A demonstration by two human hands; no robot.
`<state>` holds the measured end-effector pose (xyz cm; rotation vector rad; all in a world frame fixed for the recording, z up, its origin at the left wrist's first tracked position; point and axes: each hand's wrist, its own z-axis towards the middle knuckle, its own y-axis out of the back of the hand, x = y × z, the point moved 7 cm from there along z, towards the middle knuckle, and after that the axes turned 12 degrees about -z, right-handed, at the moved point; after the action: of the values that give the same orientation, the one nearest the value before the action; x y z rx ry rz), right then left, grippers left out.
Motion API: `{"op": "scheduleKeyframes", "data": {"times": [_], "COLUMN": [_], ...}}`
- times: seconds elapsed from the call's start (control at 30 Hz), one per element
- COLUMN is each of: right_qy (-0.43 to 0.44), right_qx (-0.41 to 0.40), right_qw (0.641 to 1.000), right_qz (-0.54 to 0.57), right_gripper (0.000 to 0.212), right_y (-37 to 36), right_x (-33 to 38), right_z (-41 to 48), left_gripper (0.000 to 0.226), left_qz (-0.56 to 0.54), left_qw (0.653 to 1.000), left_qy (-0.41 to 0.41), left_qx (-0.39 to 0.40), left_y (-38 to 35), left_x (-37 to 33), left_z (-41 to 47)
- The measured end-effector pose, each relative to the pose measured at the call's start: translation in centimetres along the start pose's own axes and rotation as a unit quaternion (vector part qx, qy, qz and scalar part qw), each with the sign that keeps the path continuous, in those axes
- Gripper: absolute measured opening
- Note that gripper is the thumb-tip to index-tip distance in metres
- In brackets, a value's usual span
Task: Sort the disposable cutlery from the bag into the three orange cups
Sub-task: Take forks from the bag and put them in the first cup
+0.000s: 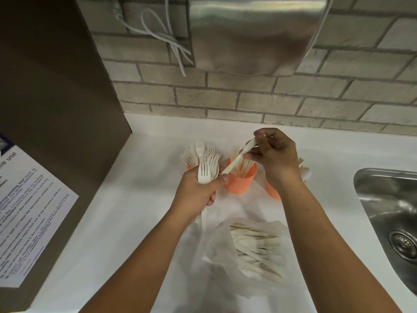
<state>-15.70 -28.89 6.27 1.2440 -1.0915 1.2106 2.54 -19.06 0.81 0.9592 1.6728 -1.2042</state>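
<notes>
My left hand (195,193) grips a bunch of white plastic forks (206,160), tines up, in front of the left orange cup (190,167), which is mostly hidden and holds more forks. My right hand (274,154) pinches a white plastic knife (237,158) that slants over the middle orange cup (240,179); its lower end touches my left thumb. That cup holds several knives. The right orange cup (273,192) is partly hidden behind my right wrist, with spoons (304,169) showing. The clear plastic bag (230,251) lies near me on the counter with several knives (256,249) inside.
The white counter (140,177) meets a brick wall at the back. A steel sink (392,218) is at the right. A dark appliance with a printed notice (29,213) stands at the left. A steel dispenser (255,32) and cables hang on the wall.
</notes>
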Motion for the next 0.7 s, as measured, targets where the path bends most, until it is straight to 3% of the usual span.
{"op": "scheduleKeyframes", "data": {"times": [0.13,0.27,0.43,0.57,0.7], "right_qy": [-0.013,-0.008,0.053,0.146,0.210], "right_qx": [0.014,0.011,-0.054,-0.113,-0.084], "right_qw": [0.999,0.997,0.993,0.960,0.900], "right_qz": [-0.033,-0.071,-0.090,-0.210,-0.372], "right_gripper": [0.011,0.004,0.005,0.003,0.005], "right_y": [0.4,0.9,2.6,4.3,3.2], "right_x": [-0.7,-0.6,1.7,3.9,2.7], "right_z": [0.3,0.7,1.1,1.7,2.3], "left_gripper": [0.024,0.019,0.013,0.014,0.014], "left_qz": [0.004,0.006,-0.022,-0.125,-0.189], "left_qw": [1.000,1.000,1.000,0.989,0.974], "left_qy": [-0.017,-0.019,0.005,0.075,0.124], "left_qx": [0.009,-0.008,-0.012,-0.011,0.031], "left_y": [0.0,0.2,0.6,1.0,0.8], "left_x": [-0.4,-0.2,0.3,1.0,1.3], "left_z": [-0.2,0.0,0.2,0.3,0.2]}}
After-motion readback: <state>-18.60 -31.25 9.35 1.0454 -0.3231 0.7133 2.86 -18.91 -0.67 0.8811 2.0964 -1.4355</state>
